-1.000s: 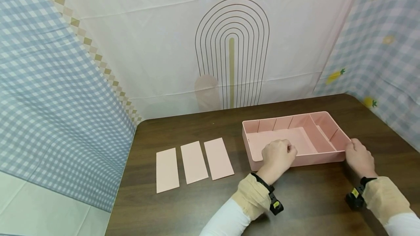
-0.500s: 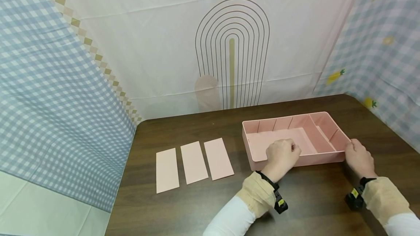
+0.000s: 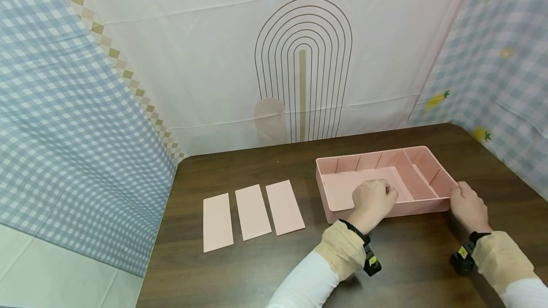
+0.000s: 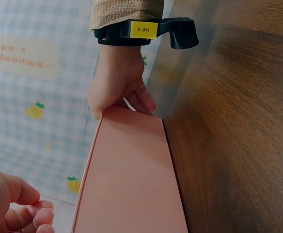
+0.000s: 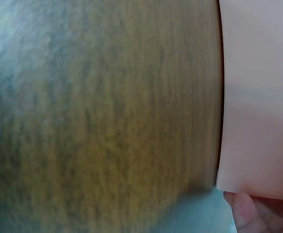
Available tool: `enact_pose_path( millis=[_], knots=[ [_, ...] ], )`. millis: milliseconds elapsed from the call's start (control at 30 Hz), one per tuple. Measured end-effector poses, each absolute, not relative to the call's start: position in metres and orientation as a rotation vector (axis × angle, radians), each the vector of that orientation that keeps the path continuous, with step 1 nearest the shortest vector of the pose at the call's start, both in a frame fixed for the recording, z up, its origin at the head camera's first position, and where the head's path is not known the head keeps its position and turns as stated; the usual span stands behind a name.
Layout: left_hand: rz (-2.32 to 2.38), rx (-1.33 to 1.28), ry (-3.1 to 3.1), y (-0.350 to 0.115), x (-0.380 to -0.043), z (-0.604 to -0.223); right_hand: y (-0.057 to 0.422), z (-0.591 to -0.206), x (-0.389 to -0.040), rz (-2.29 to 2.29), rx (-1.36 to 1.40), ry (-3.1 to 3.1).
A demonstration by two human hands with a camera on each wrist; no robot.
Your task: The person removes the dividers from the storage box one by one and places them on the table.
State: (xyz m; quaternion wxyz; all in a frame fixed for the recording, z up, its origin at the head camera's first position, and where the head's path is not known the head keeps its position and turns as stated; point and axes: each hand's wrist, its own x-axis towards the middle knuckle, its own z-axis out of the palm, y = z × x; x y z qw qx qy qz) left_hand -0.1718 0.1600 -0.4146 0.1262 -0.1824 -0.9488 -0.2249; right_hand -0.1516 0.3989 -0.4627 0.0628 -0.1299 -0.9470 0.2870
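Note:
A shallow pink organizer box (image 3: 413,208) with compartments sits on the table at the right. My left hand (image 3: 373,201) is above its front edge, fingers curled and nothing visible between them. In the left wrist view, that hand's thumb and fingertips (image 4: 43,216) are close together beside the box's rim. My right hand (image 3: 468,206) holds the box at its right front corner. In the right wrist view its fingers (image 5: 245,208) lie against the end of the box wall (image 5: 262,107). The right palm is largely hidden there.
Three flat pink panels (image 3: 218,222) lie in a row left of the box. A crosswise divider (image 3: 415,175) stands inside the box toward its right end. A patterned cloth (image 3: 214,70) hangs behind the dark wooden table (image 3: 257,270).
My left hand has slid a little to the right above the box's front edge, still curled. The right hand, box and panels have stayed in place.

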Motion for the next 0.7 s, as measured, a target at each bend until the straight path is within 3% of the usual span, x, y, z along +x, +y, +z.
enact_pose_path(
  millis=[700],
  knots=[
    [-0.7,-0.461,-2.872,0.172,-0.176,-0.42,0.398,-0.464,-0.151,0.864,-0.394,-2.85]
  ],
)
